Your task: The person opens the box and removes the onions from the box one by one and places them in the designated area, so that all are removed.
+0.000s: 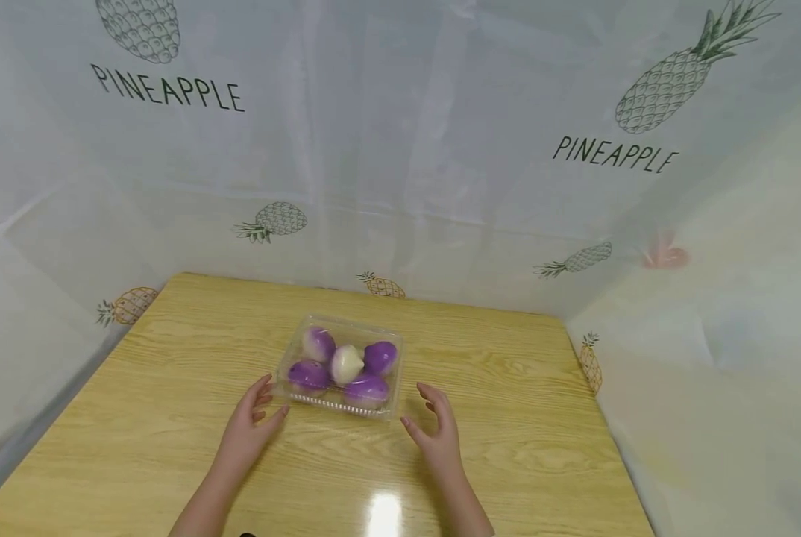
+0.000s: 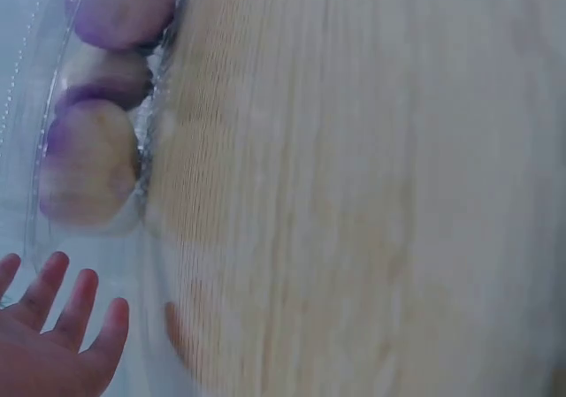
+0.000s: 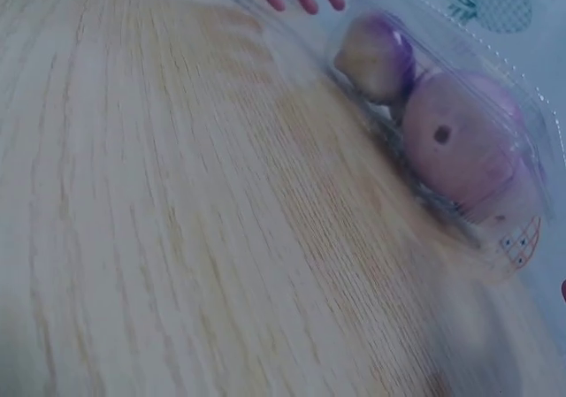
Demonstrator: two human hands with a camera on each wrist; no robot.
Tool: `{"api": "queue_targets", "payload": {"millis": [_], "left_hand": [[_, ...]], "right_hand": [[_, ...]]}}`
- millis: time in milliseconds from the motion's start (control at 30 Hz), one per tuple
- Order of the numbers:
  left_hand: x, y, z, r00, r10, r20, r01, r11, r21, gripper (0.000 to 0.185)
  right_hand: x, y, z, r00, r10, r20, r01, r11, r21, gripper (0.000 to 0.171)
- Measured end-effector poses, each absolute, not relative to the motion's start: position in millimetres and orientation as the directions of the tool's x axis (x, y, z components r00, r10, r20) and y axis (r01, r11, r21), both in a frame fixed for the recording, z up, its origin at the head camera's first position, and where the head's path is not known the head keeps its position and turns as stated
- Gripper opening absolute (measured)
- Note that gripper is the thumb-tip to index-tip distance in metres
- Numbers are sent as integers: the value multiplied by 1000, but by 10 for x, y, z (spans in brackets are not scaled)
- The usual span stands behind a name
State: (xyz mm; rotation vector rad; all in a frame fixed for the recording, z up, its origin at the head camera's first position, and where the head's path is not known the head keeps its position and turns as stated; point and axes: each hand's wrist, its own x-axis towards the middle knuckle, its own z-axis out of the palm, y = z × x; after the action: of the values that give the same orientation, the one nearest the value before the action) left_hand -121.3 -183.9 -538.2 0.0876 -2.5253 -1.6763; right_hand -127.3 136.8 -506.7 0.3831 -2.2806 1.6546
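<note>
A clear plastic clamshell box [image 1: 338, 365] sits on the light wooden table [image 1: 172, 388], a bit toward the far edge from the middle, lid closed as far as I can tell. Inside it are five round vegetables [image 1: 344, 367], turnip-looking: four purple ones around a mostly white one in the centre.

The left hand [image 1: 249, 429] is just to the near-left of the box, fingers straight and loose, holding nothing. Its fingertips [image 1: 266, 382] are right at the box's left corner, but I can't tell whether they actually touch the plastic. The left wrist view is blurry and only shows the fingers beside the box wall.

The right hand [image 1: 437, 432] is just off the box's near-right corner, also relaxed and empty, palm turned toward the box with a small gap between them.

Behind the box, past the table's far edge, hangs a pale sheet [image 1: 400, 149] printed with pineapples and the word PINEAPPLE. It wraps round both sides of the table too.
</note>
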Motion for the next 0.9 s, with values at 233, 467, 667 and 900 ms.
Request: {"api": "queue_targets", "payload": {"millis": [233,467,667,900], "left_hand": [[-1198,-1768,-5395,-991,-134,23,-25,340,940,71],[-1139,-1648,-5405,-988,-136,67,13,361,932,62],[-1096,-1498,-5399,-991,-117,68,24,342,939,54],[-1087,-1290,-5451,-994,-78,78,51,305,951,44]], "right_hand": [[-1233,1358,-5073,-890,-27,456,-442,303,-844,53],[-1186,1331,-5056,-867,-26,498,-477,333,-813,54],[-1155,1283,-5038,-836,-31,548,-526,329,-784,52],[-1098,1168,-5011,-815,-73,575,-560,358,-748,49]]}}
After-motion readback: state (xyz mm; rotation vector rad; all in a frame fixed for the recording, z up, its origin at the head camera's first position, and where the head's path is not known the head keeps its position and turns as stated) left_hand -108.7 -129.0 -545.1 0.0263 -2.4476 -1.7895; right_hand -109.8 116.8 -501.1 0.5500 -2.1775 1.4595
